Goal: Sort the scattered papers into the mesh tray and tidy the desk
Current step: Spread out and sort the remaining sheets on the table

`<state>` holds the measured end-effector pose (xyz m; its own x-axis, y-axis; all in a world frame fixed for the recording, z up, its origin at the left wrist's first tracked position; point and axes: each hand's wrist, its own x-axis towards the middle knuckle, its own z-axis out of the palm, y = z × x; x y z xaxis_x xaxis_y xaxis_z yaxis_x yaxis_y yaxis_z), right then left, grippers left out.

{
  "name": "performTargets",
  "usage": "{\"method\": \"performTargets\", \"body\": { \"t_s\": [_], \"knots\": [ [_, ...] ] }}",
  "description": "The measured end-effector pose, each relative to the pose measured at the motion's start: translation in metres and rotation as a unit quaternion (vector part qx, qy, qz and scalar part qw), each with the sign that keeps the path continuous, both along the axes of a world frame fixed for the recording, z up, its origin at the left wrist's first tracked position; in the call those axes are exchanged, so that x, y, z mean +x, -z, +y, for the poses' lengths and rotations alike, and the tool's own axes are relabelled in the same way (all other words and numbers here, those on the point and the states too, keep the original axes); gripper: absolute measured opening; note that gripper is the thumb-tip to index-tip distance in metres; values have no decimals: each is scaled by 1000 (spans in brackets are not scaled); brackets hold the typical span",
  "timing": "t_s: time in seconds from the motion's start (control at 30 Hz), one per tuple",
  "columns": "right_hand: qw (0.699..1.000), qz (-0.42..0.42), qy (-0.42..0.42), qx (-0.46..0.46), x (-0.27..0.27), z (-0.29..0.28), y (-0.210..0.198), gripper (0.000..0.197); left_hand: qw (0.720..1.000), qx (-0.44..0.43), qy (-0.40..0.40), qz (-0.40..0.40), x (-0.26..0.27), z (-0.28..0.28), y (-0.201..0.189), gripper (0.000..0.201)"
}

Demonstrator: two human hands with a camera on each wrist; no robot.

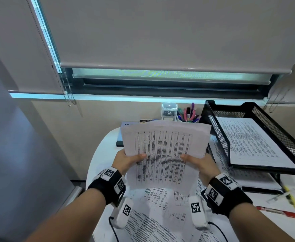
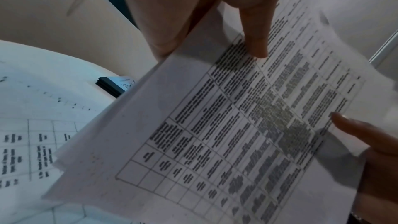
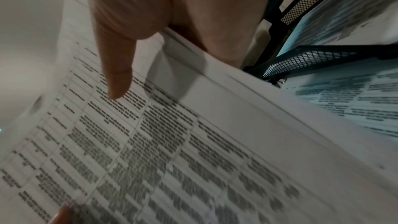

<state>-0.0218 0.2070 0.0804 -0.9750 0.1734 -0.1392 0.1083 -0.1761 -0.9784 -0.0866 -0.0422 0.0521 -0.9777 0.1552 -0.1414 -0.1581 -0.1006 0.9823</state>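
Observation:
A small stack of printed papers (image 1: 164, 151) with tables is held up above the white desk (image 1: 103, 154), tilted toward me. My left hand (image 1: 127, 160) grips its left edge, thumb on the front (image 2: 255, 40), fingers behind. My right hand (image 1: 200, 162) grips the right edge the same way, thumb on top (image 3: 117, 74). The black mesh tray (image 1: 276, 130) stands to the right, with printed sheets (image 1: 251, 142) lying in its upper tier. More printed papers (image 1: 160, 206) lie scattered on the desk under my wrists.
Behind the held stack stand a cup of pens (image 1: 189, 114), a clear dispenser (image 1: 169, 111) and a dark notebook (image 1: 121, 137). At the right lie a red marker (image 1: 277, 212) and a yellow highlighter (image 1: 292, 199). More sheets (image 1: 248, 177) lie in the tray's lower tier.

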Motion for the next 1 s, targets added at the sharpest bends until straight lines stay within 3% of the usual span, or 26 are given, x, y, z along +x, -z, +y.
{"method": "performTargets", "body": {
  "t_s": [0.13,0.3,0.47,0.57,0.7,0.83,0.93,1.0],
  "knots": [
    [1000,6,-2,31,4,8,-2,102,1000,9,2,-12,-1,-8,4,61],
    [999,-16,-26,26,4,1,5,93,999,19,-9,-29,5,-3,10,46],
    [999,20,-17,18,2,2,-3,95,998,48,-20,-19,9,-2,-2,31],
    [999,28,-15,29,3,8,-3,96,999,31,-11,-12,10,-6,-3,43],
    [999,-10,-29,41,1,10,8,90,1000,14,-6,-10,13,-4,0,36],
    [999,-28,-14,33,-5,8,18,101,1000,22,-16,-5,11,3,-6,59],
    [999,1,-5,33,-4,8,10,101,999,30,-10,7,11,2,-13,42],
    [998,29,-18,46,-1,10,4,84,1000,19,-10,16,12,0,-14,30]
  ]
}}
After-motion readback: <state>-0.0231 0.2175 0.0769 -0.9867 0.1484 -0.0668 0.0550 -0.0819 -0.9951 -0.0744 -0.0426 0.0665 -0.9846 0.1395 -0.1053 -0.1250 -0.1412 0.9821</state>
